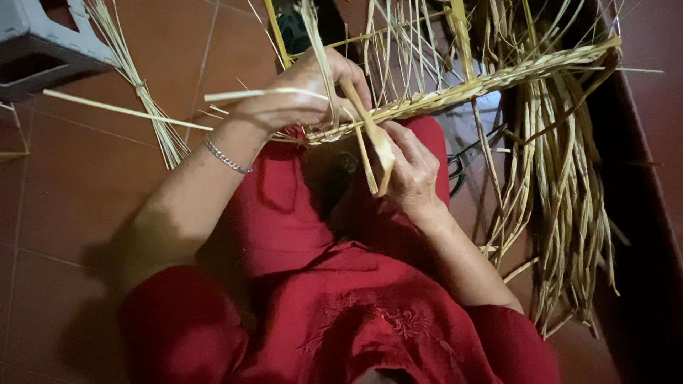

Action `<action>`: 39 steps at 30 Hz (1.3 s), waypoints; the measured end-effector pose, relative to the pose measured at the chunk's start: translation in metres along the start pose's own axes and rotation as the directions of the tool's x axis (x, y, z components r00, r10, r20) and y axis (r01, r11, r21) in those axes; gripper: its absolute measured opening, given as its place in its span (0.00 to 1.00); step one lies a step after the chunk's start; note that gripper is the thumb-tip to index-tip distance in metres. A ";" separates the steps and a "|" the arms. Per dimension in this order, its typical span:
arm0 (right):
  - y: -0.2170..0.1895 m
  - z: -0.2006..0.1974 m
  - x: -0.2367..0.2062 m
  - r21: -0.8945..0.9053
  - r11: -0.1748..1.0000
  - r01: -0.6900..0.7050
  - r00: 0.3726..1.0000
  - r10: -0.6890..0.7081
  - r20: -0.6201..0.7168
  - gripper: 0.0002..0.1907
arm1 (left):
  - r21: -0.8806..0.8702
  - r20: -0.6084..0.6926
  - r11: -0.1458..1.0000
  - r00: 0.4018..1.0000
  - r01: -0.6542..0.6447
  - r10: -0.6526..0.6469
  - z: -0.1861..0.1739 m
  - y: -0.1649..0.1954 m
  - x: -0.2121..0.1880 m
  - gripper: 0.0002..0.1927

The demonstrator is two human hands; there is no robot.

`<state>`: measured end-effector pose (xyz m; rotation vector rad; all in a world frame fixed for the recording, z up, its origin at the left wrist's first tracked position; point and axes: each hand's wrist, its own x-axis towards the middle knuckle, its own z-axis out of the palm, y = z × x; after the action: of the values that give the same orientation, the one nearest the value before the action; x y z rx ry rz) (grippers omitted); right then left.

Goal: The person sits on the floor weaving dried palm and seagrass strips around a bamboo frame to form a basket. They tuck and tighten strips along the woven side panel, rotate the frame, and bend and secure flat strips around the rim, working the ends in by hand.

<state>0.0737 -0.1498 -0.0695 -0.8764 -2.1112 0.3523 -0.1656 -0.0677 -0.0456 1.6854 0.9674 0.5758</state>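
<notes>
A woven straw panel on thin yellow frame rods stretches across my lap, its plaited edge running from centre to upper right. My left hand, with a silver bracelet at the wrist, grips the left end of that plaited edge, pale straw strands passing between the fingers. My right hand is closed on a flat, pale straw strip that runs from the woven edge down past my palm. Long loose straw ends hang from the panel on the right.
A bundle of thin straw stalks lies on the brown tiled floor at left. A grey plastic stool stands at the top left corner. Dark scissors rest under the panel beside my right knee. A dark wall edge runs down the right.
</notes>
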 end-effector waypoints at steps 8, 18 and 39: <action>0.000 0.003 0.005 0.081 0.996 -0.043 0.999 0.044 -0.005 0.20 | 0.125 0.017 0.981 0.989 -0.149 0.148 0.003 0.006 0.017 0.10; 0.000 0.009 0.011 0.098 0.992 -0.073 0.992 0.083 -0.094 0.14 | 0.057 -0.022 0.919 0.920 -0.390 0.392 -0.008 0.011 0.000 0.12; 0.094 -0.094 -0.121 -0.686 0.406 -0.604 0.167 0.906 0.390 0.10 | 0.143 0.141 0.959 0.965 -0.243 0.223 -0.012 0.018 -0.008 0.14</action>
<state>0.2425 -0.1700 -0.1273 -2.4902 -2.2148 1.0112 -0.1737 -0.0702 -0.0239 1.9717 0.7464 0.5517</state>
